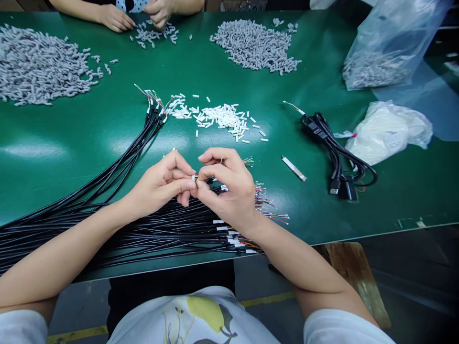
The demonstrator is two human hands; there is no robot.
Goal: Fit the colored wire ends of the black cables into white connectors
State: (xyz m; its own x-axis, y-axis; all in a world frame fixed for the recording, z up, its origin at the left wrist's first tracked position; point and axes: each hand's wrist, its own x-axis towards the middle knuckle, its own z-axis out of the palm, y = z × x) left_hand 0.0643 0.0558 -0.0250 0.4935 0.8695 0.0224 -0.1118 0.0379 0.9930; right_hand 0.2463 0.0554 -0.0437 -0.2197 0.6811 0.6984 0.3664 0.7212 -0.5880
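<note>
Head view: wires [196, 177] were mostly hidden by fingers; black cables [154, 224] cut off at left. White piece [193, 177] sat pinched at left hand's [158, 184] fingertips; right hand [233, 191], just beside, pinched the wires.

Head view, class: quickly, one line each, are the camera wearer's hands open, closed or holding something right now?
Left hand: closed, pinching at a small white piece.
Right hand: closed, seemingly pinching the thin wires beside it.
</note>
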